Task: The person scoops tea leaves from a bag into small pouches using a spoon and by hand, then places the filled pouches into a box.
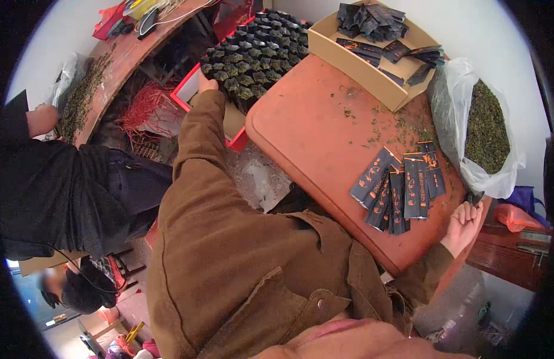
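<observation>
My left hand reaches to the near-left edge of a red box, beside rows of open black pouches with green dried leaves at their tops. Its fingers are mostly hidden against the box and pouches. My right hand is at the right edge of the red-brown table, fingers curled, with a small dark thing at the fingertips that I cannot make out. Just beyond it stands a clear plastic bag of dried green leaves. Flat black packets with orange print lie fanned nearby.
A cardboard tray of black packets sits at the table's far edge. Leaf crumbs lie scattered. At left, a person in dark clothes is beside a curved table; another person is behind. Red shredded filler lies between the tables.
</observation>
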Demonstrator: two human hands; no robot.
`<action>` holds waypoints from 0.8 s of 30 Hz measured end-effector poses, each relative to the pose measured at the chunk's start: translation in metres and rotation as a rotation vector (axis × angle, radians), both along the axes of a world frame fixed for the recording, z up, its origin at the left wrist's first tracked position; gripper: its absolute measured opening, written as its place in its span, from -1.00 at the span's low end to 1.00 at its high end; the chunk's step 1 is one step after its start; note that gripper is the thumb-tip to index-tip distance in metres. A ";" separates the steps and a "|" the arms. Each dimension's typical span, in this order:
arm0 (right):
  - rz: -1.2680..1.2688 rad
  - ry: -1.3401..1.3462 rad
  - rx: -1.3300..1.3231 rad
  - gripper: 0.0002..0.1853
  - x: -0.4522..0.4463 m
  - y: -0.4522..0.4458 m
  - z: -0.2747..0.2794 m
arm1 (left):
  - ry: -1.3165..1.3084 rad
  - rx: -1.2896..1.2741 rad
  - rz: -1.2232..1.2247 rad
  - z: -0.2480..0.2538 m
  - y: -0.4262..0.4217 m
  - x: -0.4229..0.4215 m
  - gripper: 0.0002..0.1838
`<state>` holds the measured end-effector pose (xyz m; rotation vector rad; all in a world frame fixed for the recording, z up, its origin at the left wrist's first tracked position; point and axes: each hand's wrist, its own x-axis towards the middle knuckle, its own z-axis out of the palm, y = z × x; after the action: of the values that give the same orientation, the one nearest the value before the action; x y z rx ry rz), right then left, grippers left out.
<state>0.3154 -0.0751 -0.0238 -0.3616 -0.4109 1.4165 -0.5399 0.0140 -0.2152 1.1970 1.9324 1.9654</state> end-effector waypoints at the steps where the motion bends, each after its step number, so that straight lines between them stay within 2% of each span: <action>1: -0.003 -0.011 -0.003 -0.81 -0.003 -0.001 0.002 | 0.079 -0.092 0.026 0.020 -0.007 0.012 -0.39; 3: -0.006 -0.020 -0.012 -0.81 -0.008 -0.002 0.006 | 0.176 -0.208 0.057 0.041 -0.011 0.023 -0.36; 7: 0.025 0.000 -0.029 -0.81 -0.009 -0.002 0.005 | 0.241 -0.442 0.129 0.040 -0.005 0.009 -0.31; 10: 0.036 -0.002 -0.015 -0.81 -0.011 -0.001 0.005 | 0.365 -0.338 0.194 0.013 -0.002 -0.008 -0.33; 13: 0.016 -0.020 -0.030 -0.81 -0.012 0.000 0.004 | 0.092 -0.193 0.134 -0.003 -0.001 -0.024 -0.29; 16: -0.007 -0.039 -0.048 -0.80 -0.012 0.001 0.003 | 0.140 -0.111 0.089 0.000 -0.012 -0.028 -0.23; 22: -0.006 -0.038 -0.056 -0.81 -0.013 0.002 0.003 | 0.151 -0.299 0.229 0.009 -0.027 -0.015 -0.22; 24: -0.003 -0.036 -0.048 -0.81 -0.013 0.002 0.003 | 0.152 -0.293 0.179 0.016 -0.028 -0.010 -0.21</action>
<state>0.3021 -0.0731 -0.0208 -0.4269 -0.4062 1.4208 -0.5503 -0.0145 -0.1987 1.1575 2.3783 1.6254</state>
